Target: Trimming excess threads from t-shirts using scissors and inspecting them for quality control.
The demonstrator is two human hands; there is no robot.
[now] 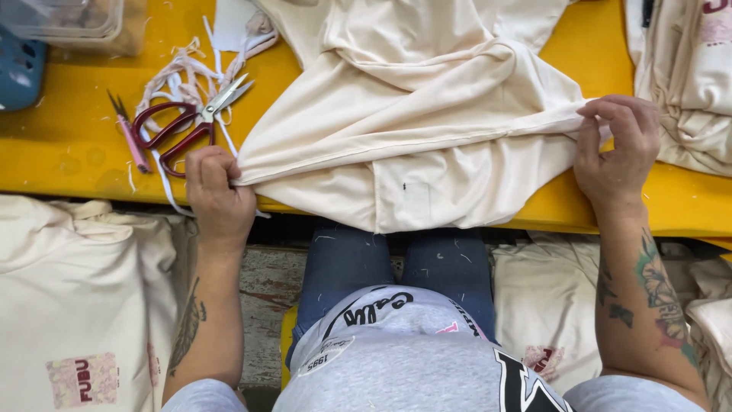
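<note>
A cream garment (pixel 412 122) lies spread over the yellow table (pixel 69 145), its lower part hanging off the front edge. My left hand (pixel 217 191) pinches one end of a hem at the garment's left corner. My right hand (pixel 616 145) grips the other end at the right, so the seam runs taut between both hands. Red-handled scissors (pixel 183 122) lie just above my left hand, beside a small pink thread snipper (pixel 130 137).
White fabric strips (pixel 191 72) are scattered by the scissors. A clear plastic box (pixel 69 19) and a blue object (pixel 19 69) sit at the far left. More cream garments lie at the top right (pixel 686 84), lower left (pixel 76 297) and lower right (pixel 545 297).
</note>
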